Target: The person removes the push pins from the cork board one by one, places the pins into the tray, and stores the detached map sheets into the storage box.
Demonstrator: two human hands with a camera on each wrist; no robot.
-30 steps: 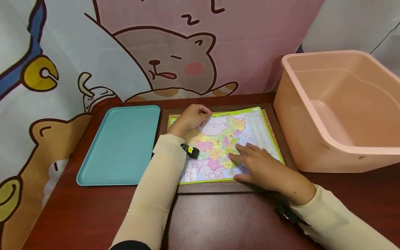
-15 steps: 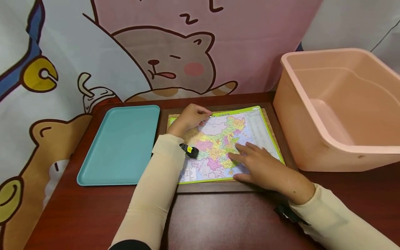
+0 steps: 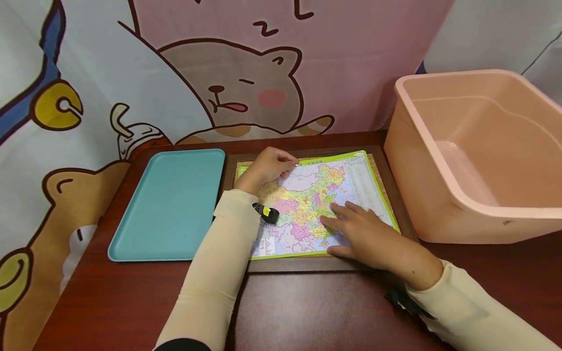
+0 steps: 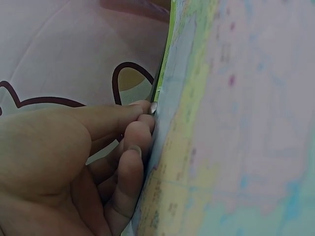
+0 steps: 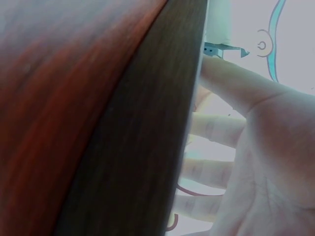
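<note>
A colourful map with a green border lies in a dark wooden frame on the table. My left hand is at the map's far left corner, fingers curled, fingertips at the top edge. In the left wrist view those fingertips press against the map beside its green border. My right hand lies flat with spread fingers on the map's near right part. In the right wrist view that hand shows palm-side, next to the dark frame.
A teal tray sits left of the frame. A big pink tub stands at the right. The red-brown table continues toward me. A cartoon-printed curtain hangs close behind.
</note>
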